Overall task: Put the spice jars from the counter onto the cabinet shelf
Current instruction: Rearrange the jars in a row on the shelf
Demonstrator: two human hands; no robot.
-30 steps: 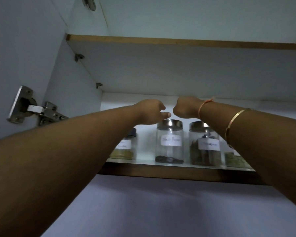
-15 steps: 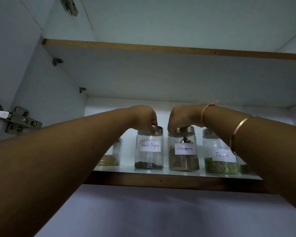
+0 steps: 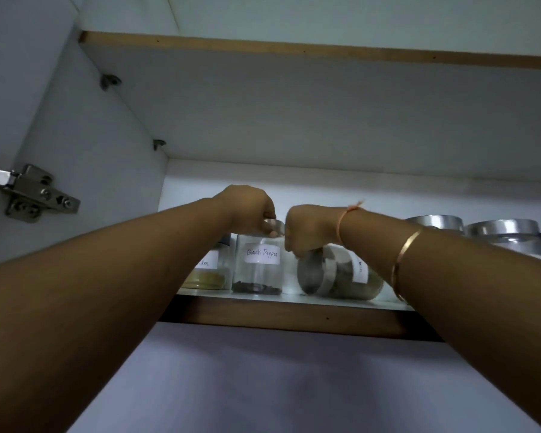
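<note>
Both my arms reach up to the cabinet shelf (image 3: pixel 294 317). My left hand (image 3: pixel 250 214) grips the steel lid of the upright glass jar labelled Black Pepper (image 3: pixel 258 267). My right hand (image 3: pixel 310 229) holds the cinnamon jar (image 3: pixel 341 276), which lies tipped on its side on the shelf, its steel lid facing left toward me. A jar with yellow powder (image 3: pixel 211 273) stands left of the pepper jar, partly behind my left forearm. Two more steel-lidded jars (image 3: pixel 434 221) (image 3: pixel 506 229) show above my right forearm.
The upper shelf's underside (image 3: pixel 294 104) hangs low over the jars. The cabinet's left wall (image 3: pixel 91 167) carries a steel hinge (image 3: pixel 35 195) and shelf pegs. The shelf's brown front edge runs under the jars.
The cinnamon jar has gone from upright to lying on its side under my right hand. My left hand stays on the pepper jar's lid. The view has shifted left and closer.
</note>
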